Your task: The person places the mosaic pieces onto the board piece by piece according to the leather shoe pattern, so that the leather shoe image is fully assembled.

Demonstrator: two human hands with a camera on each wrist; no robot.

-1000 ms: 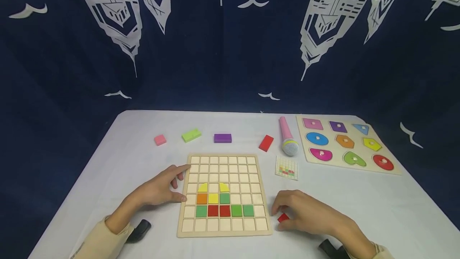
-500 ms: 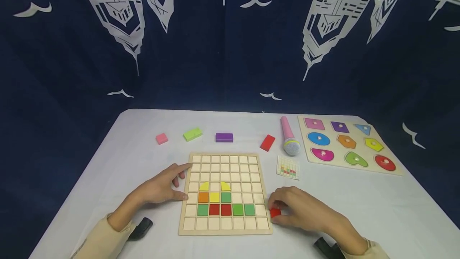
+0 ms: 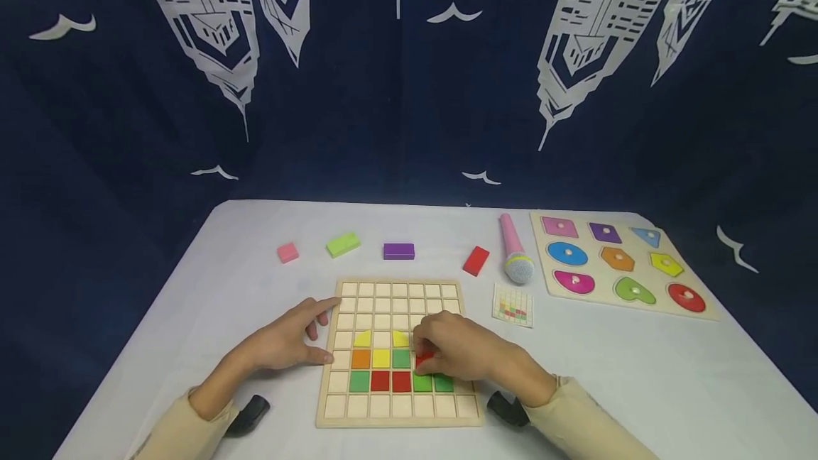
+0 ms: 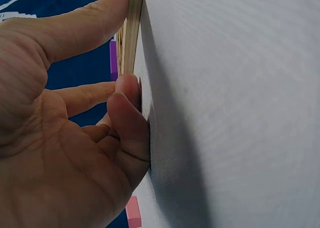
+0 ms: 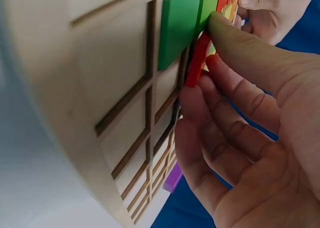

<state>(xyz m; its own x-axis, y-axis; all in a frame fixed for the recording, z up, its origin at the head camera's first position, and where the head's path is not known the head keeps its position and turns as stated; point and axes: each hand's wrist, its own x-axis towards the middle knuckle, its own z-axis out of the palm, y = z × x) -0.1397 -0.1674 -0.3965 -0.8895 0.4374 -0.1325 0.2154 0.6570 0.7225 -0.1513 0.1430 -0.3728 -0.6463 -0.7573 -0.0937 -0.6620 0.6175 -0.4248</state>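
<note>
White cloth covers the counter [image 3: 224, 289], with a gridded wooden board [image 3: 447, 407] at 6 o'clock. Right hand [image 3: 456, 350] pinches a red tile [image 3: 423, 358] over the board's middle, at the green tile's [image 3: 401, 358] 3 o'clock. Left hand [image 3: 284, 336] lies with relaxed fingers against the board's 9 o'clock edge.

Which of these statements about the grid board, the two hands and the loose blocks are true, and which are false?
1. The right hand pinches a red tile over the grid board. True.
2. The left hand holds a purple block. False: it rests at the board's left edge; the purple block lies apart on the table.
3. The pink microphone lies between the red block and the shape puzzle. True.
4. The board's top row is full of tiles. False: it is bare.
</note>
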